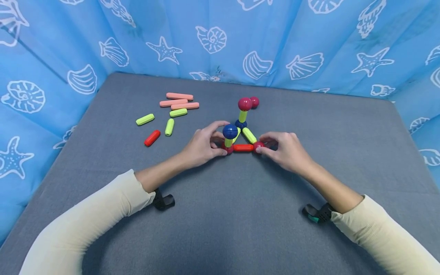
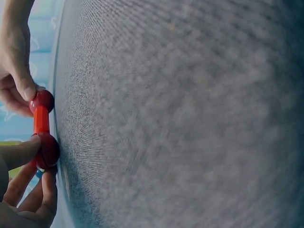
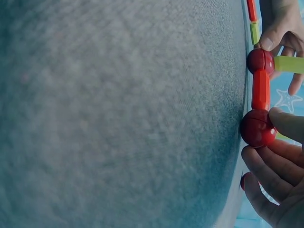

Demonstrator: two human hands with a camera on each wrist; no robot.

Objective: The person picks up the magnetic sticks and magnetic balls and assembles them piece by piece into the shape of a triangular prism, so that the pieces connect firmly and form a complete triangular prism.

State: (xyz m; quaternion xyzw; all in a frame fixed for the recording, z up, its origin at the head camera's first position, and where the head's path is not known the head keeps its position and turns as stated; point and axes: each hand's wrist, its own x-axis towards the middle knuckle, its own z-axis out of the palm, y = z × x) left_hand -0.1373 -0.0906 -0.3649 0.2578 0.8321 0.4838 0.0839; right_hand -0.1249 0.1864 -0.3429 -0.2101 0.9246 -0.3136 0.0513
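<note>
Nearest, two pale sleeves [image 1: 86, 215] are reaching in over the grey cloth [image 1: 223, 221], with dark wrist straps [image 1: 162, 200] showing at the cuffs. The left hand [image 1: 201, 147] is pinching the near-left red ball [image 1: 228, 149] between thumb and curled fingers. The right hand [image 1: 288, 152] is likewise gripping the near-right red ball [image 1: 258, 146] — thumb on one side, fingers on the other. Between these balls, a short red rod [image 1: 243, 148] is lying flat, joining them. Above the left one, a blue ball [image 1: 230, 131] is standing on an upright green rod [image 1: 228, 143].

Behind, two slanting green rods [image 1: 249, 135] are running back toward a rear blue ball [image 1: 241, 124], the left one partly hidden. From that ball another green rod [image 1: 243, 116] is rising, carrying a raised red ball [image 1: 245, 104]; a further red ball [image 1: 254, 102] is showing just behind. Off to the left, a loose red rod [image 1: 152, 138], three loose green rods [image 1: 170, 127] and, farther back, three salmon rods [image 1: 173, 102] are lying — beyond everything, a blue shell-patterned curtain [image 1: 185, 23] is hanging.
</note>
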